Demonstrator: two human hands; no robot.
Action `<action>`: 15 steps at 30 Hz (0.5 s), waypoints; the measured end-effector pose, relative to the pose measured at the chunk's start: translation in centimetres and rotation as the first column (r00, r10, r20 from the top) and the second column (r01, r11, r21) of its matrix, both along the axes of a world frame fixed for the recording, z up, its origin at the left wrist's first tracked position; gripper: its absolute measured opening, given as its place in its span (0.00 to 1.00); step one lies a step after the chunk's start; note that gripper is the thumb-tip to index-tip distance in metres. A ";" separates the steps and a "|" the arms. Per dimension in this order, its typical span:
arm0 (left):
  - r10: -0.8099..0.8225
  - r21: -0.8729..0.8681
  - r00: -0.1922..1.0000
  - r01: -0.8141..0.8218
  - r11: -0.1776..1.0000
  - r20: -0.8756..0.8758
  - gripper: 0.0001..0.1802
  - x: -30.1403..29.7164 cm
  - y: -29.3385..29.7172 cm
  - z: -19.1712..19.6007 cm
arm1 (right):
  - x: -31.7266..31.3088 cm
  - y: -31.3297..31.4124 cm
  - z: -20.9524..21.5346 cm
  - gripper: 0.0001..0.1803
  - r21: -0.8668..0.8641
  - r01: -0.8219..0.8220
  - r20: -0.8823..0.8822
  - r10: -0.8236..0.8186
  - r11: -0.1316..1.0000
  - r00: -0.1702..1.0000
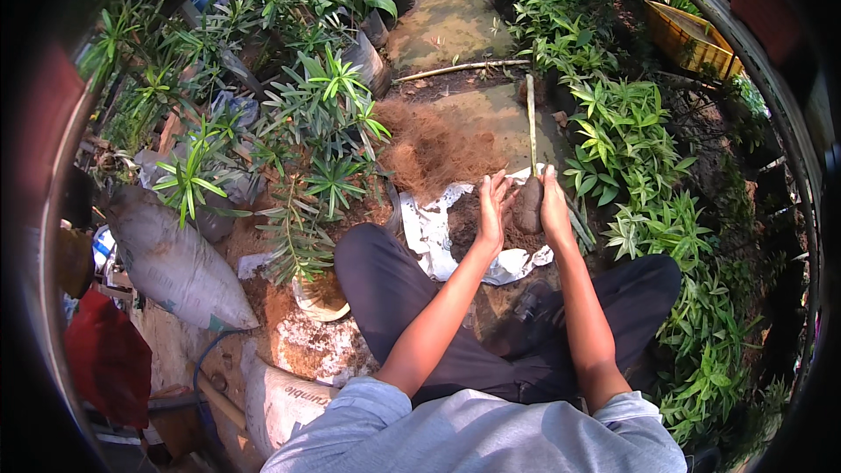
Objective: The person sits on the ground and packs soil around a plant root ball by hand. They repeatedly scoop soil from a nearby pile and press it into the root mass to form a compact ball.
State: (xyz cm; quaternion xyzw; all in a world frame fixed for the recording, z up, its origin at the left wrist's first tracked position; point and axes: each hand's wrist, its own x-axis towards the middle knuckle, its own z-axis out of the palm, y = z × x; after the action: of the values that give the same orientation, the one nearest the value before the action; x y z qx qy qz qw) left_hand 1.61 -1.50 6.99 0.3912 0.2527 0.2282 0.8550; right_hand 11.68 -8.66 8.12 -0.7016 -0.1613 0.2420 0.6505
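A brown oblong ball of damp soil (528,206) sits over the loose soil, with a straight pale green stem (531,127) running away from its far end. My right hand (554,210) is cupped along the right side of the soil ball, its fingers partly hidden from this angle. On the other side my left hand (493,213) is raised with fingers spread, slightly apart from the ball and holding nothing. Beneath both hands lies a torn white plastic sheet (427,245) with dark loose soil (464,226) on it.
Just beyond the sheet spreads a heap of reddish-brown fibre (429,144). Potted leafy plants (333,180) crowd the left, near a full whitish sack (180,258). Low green plants (626,123) line the right side; a yellow crate (692,39) stands farther back. A thin stick (460,68) crosses the path.
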 end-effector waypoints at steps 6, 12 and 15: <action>-0.104 -0.302 0.977 0.157 0.940 0.184 0.37 -0.1 -0.6 0.2 | -3.7 0.6 1.0 0.36 -0.192 0.019 0.519 0.085 0.981 0.850; -0.007 -0.178 0.997 0.020 0.984 0.074 0.34 0.1 -0.9 -1.4 | -3.8 1.1 1.4 0.36 -0.136 0.207 0.773 -0.027 0.969 0.634; 0.056 -0.029 0.997 -0.058 0.998 -0.052 0.34 -0.1 -1.8 0.5 | -3.7 0.7 2.0 0.36 -0.217 0.215 0.736 0.015 0.952 0.676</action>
State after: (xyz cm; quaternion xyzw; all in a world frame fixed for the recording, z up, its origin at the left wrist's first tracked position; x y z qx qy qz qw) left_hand 1.48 -3.32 7.45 0.3764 0.2889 0.2385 0.8473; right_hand 8.02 -7.93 10.09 -0.8336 -0.3311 -0.0735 0.4360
